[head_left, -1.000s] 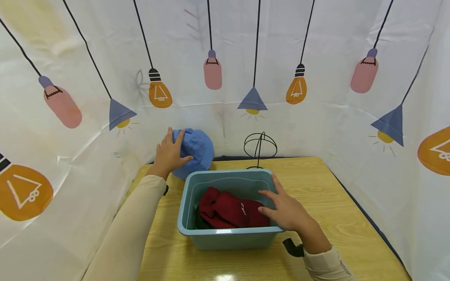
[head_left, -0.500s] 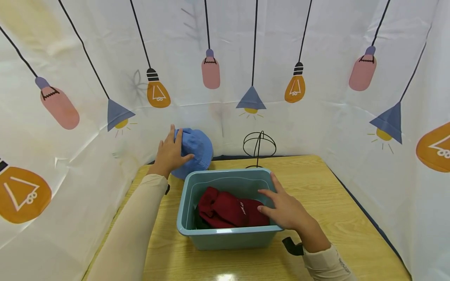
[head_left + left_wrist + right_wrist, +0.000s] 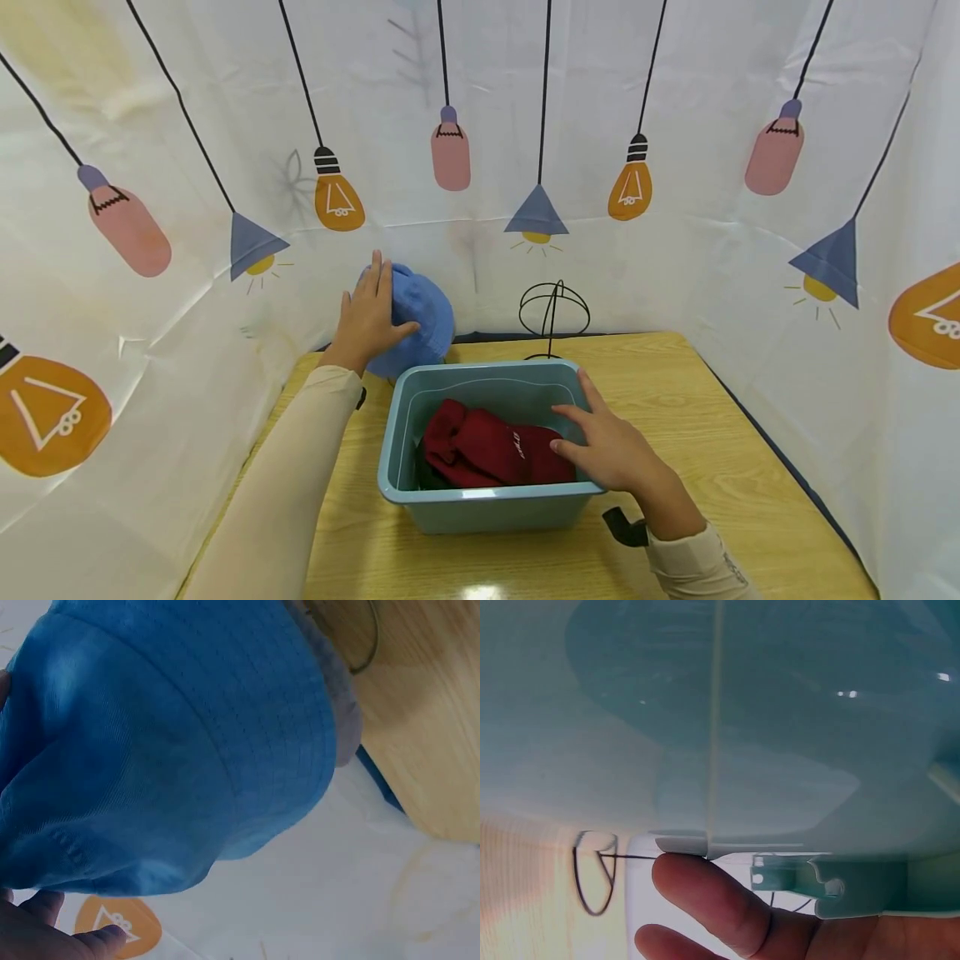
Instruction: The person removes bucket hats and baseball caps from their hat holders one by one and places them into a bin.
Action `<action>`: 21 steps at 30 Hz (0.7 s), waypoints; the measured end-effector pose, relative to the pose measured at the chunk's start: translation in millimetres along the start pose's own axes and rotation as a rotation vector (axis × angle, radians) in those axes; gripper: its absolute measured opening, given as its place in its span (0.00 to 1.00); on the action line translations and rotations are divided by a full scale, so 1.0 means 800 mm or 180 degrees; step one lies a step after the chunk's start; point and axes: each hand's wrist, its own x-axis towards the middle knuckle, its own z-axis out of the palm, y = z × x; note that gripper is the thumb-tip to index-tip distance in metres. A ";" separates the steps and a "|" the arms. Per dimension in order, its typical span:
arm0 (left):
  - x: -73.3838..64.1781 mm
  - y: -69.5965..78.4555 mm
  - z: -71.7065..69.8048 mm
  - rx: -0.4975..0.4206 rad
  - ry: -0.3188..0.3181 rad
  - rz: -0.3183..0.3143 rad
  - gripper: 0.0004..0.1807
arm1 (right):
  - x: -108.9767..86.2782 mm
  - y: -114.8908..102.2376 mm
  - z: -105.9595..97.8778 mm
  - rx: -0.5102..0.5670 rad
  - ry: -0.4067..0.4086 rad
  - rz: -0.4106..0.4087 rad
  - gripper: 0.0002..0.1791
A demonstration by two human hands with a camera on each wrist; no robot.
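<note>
My left hand (image 3: 367,321) lies against the crown of a light blue bucket hat (image 3: 423,312), behind the bin's left corner. Its fingers are nearly straight and the thumb points right across the hat. In the left wrist view the hat (image 3: 165,750) fills much of the picture, with fingertips (image 3: 101,941) along its lower edge. Spread over the right rim of a blue-green plastic bin (image 3: 495,512) is my right hand (image 3: 618,450). The right wrist view shows its fingers (image 3: 712,900) by the bin's wall (image 3: 780,750). A dark red cap (image 3: 487,450) with white lettering lies in the bin.
A black wire hat stand (image 3: 555,312) rises behind the bin. Beneath everything is a wood-grain table (image 3: 660,400), with a white sheet (image 3: 480,100) printed with lamps around its back and sides. Something dark (image 3: 429,471) shows under the red cap.
My left hand has moved slightly up and right, its fingers now straighter and closer together. The blue hat has shifted a little upward. My right hand and the bin have stayed put.
</note>
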 end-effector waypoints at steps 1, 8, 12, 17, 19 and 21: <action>0.001 0.002 -0.002 -0.0012 0.0046 0.0015 0.70 | 0.000 0.000 0.000 -0.0005 -0.0001 0.0000 0.31; 0.007 0.014 -0.018 -0.0110 0.0282 0.0129 0.74 | -0.001 -0.002 -0.001 -0.0016 -0.0008 0.0006 0.31; 0.011 0.016 -0.023 -0.0215 0.0344 0.0214 0.76 | -0.001 -0.003 -0.001 -0.0019 -0.0011 0.0015 0.31; 0.012 0.016 -0.030 -0.0287 0.0396 0.0293 0.76 | 0.000 -0.003 -0.001 -0.0012 -0.0010 0.0018 0.30; 0.012 0.017 -0.032 -0.0306 0.0421 0.0333 0.76 | 0.000 -0.003 -0.001 -0.0006 -0.0007 0.0016 0.29; 0.011 0.019 -0.035 -0.0311 0.0442 0.0361 0.76 | 0.000 -0.003 -0.001 -0.0007 -0.0006 0.0018 0.29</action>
